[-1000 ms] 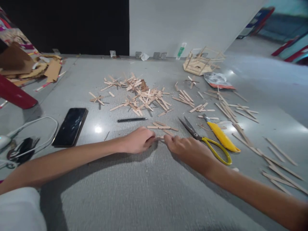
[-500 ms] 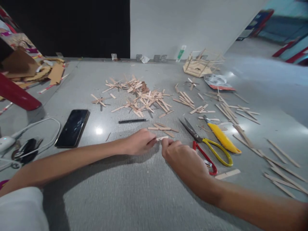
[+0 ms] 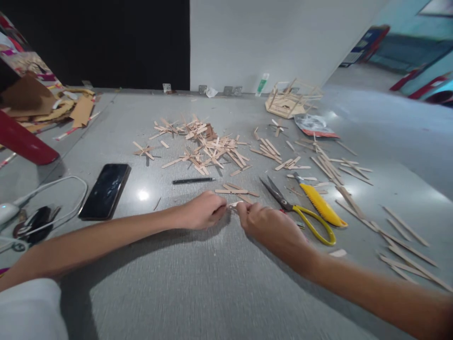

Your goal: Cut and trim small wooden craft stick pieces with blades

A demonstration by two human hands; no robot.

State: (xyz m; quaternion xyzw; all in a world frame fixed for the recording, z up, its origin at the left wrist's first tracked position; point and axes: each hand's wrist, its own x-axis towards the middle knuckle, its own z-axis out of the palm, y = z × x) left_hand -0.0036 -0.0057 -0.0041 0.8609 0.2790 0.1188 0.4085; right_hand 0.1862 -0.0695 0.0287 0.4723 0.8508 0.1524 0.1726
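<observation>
My left hand (image 3: 207, 210) is closed, pinching one end of a pale wooden craft stick (image 3: 234, 204). The other end is between the fingers of my right hand (image 3: 260, 222), also closed, so most of the stick is hidden. Just beyond the hands lie several crossed craft sticks (image 3: 231, 191) and a black pen (image 3: 194, 180). Scissors with yellow handles (image 3: 313, 222) rest right of my right hand. A yellow-handled cutter (image 3: 323, 205) lies farther right. My right hand and forearm cover most of a red-handled tool.
A heap of craft sticks (image 3: 215, 146) is spread over the grey table (image 3: 198, 293). A stick frame model (image 3: 288, 101) and a plastic bag (image 3: 314, 125) stand at the back right. On the left are a phone (image 3: 105, 191), a white cable (image 3: 79, 182) and cardboard scraps (image 3: 83, 111).
The view has shifted slightly. My right forearm now covers most of the red-handled tool and the stick beside it. Both hands stay pinched on the craft stick.
</observation>
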